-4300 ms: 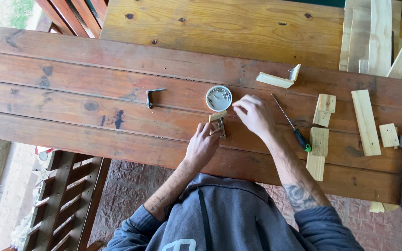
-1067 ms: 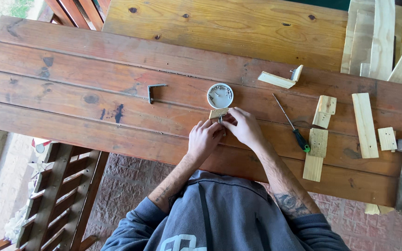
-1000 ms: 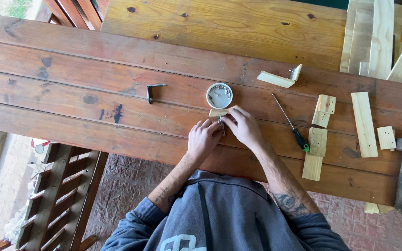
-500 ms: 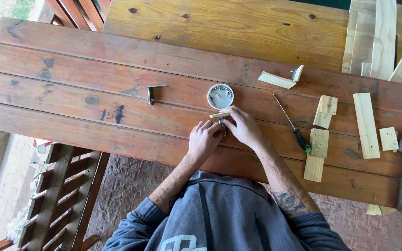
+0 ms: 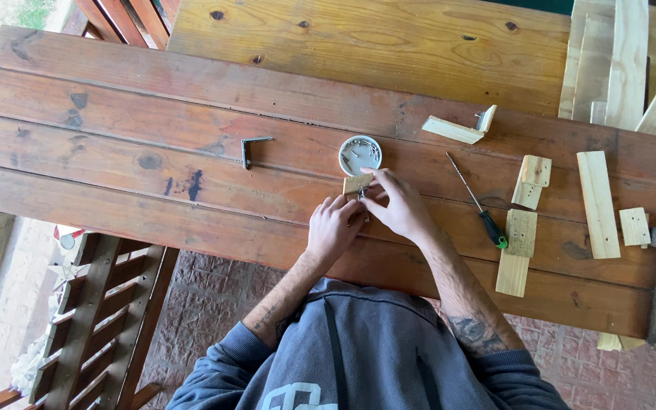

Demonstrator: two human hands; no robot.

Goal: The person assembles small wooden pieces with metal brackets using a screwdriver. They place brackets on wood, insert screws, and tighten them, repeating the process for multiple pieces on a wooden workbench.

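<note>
A small wooden block (image 5: 357,183) is being pinched by the fingers of the left hand (image 5: 333,228) and the right hand (image 5: 398,206) on the plank table (image 5: 153,144), just below a round white dish of screws (image 5: 360,154); a green-handled screwdriver (image 5: 480,205) is lying near the right hand

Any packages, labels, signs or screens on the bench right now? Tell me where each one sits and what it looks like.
Small round white tub: the only container, on the table just beyond both hands, open-topped, small metal pieces inside.
White print: on the person's grey hoodie, at the bottom edge.
No signs or screens in view.
</note>
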